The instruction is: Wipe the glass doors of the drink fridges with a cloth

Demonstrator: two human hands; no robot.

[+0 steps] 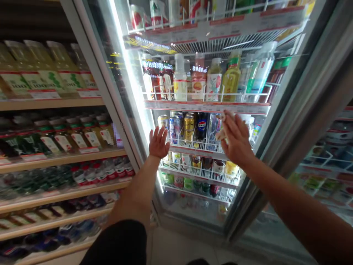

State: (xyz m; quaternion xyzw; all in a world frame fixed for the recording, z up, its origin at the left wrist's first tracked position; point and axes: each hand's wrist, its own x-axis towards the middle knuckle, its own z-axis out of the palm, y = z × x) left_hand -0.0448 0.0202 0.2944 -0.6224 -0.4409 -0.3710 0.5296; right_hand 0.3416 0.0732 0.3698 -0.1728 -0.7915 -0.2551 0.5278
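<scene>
My left hand (159, 142) is raised with fingers stretched, flat at the glass door (190, 211) of a lit drinks cooler, or just in front of it. Against the same glass, farther right, my right hand (237, 141) presses a crumpled pale cloth (221, 135). Only the cloth's edges show past the fingers; the rest is hidden under the palm. Behind the glass, near both hands, stand a gold can (189, 127) and a dark Pepsi bottle (202, 126) on a wire shelf.
Juice bottles (180, 78) line the cooler shelf above. To the left, open wooden shelves (49, 103) hold rows of bottles (64, 70). The metal door frame (264, 147) runs along the right, with another glass-fronted cooler (325, 165) beyond. Pale floor tiles (176, 246) lie below.
</scene>
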